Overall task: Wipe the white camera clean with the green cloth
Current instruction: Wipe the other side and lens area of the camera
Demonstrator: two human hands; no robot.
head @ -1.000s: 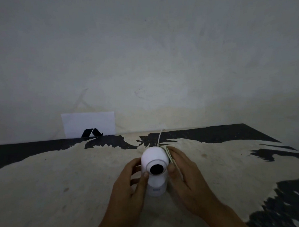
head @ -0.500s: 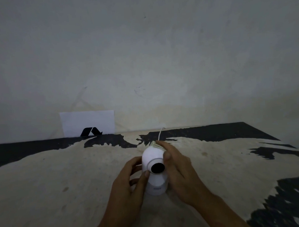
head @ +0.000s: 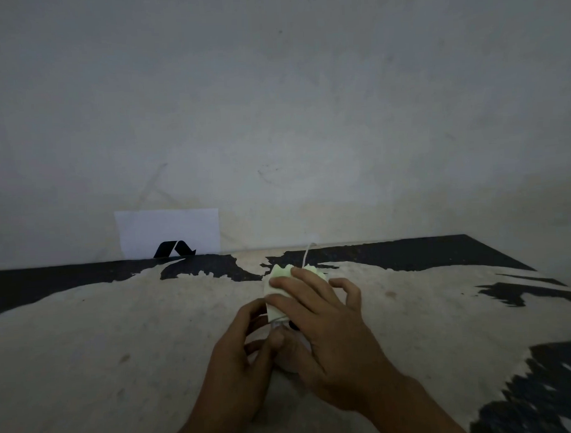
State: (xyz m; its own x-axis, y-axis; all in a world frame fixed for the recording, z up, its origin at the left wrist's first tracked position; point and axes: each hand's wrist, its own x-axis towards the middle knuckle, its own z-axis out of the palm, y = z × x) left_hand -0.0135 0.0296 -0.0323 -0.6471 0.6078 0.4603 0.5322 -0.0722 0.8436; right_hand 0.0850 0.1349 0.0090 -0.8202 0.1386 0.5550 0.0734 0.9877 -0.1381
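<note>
**Cloth pressed over the camera dome**

Worn black-and-cream tabletop carries the white camera, near centre. I see my left hand gripping its base to steady it, while my right hand presses the green cloth flat over its head, fingers spread.

The light where I work is dim and flat, and the wall looks grey and grainy, darkest at 10 and 2 o'clock. My hands come out as dark, low-contrast shapes: the left and the right are soft at the edges, the fingers a little smeared. The brightest things are the cloth, which glows pale green with its folds washed out, and the paper at 10 o'clock. There is no glare. Shadows on the worktop are faint, with only a soft one under my wrists. The worktop's far edge bows, sagging toward 3 and 9 o'clock.
</note>
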